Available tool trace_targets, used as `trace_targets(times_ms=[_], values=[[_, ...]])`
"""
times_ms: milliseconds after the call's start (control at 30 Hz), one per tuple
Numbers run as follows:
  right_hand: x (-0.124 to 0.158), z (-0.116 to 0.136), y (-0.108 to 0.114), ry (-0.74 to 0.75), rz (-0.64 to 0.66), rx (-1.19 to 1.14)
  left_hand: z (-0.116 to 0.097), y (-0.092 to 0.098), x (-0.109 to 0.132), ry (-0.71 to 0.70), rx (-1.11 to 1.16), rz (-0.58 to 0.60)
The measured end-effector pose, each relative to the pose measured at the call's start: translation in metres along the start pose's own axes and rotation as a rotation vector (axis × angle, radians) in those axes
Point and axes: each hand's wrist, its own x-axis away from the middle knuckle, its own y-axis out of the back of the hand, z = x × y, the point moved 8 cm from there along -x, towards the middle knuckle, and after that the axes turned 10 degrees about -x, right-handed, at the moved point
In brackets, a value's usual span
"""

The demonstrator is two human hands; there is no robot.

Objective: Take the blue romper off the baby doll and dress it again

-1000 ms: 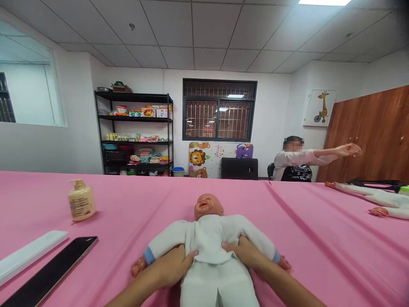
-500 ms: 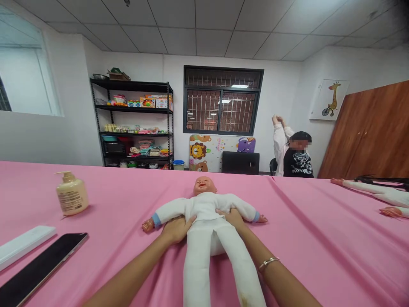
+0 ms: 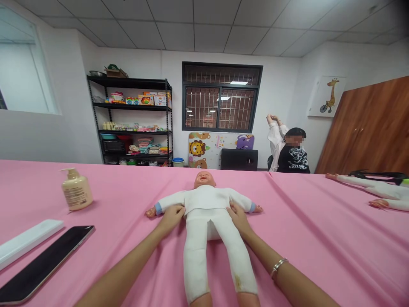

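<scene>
A baby doll in a white top with blue cuffs and white trousers lies on its back on the pink-covered table. Its head points away from me, its arms are spread and its feet come toward me. My left hand is closed at the doll's side by the hem of the top, left of the waist. On the opposite side, my right hand, with a silver bracelet on the wrist, grips the same hem area. Some fingertips are hidden against the doll's sides.
On the left of the pink cloth are a pump bottle, a white oblong case and a black phone. Another doll lies at the right edge. Behind the table, a person raises both arms; a shelf rack stands farther back.
Both hands have slid outward from the doll's belly to its sides, the thumbs leaving its front. The view has shifted slightly, and more of the doll's lower legs shows.
</scene>
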Motion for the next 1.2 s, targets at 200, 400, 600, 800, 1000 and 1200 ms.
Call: trace_targets(times_ms=[200,400,600,800,1000,1200], values=[[0.01,-0.004,0.002,-0.011,0.131,-0.102,-0.019,0.006,0.021,-0.076,0.018,-0.01],[0.011,0.013,0.018,0.114,-0.061,0.173,-0.025,0.015,0.023,-0.087,-0.04,-0.101],[0.02,0.032,0.019,0.124,0.046,0.287,-0.021,0.027,0.023,-0.014,0.007,-0.168],[0.045,0.026,-0.006,-0.349,0.25,0.038,-0.031,0.0,0.033,0.016,0.257,0.167],[0.05,0.04,-0.025,-0.259,0.377,-0.262,-0.022,-0.002,0.027,0.076,0.428,0.091],[0.03,0.005,-0.006,-0.174,0.077,-0.252,-0.011,0.004,0.023,0.037,0.32,0.009]])
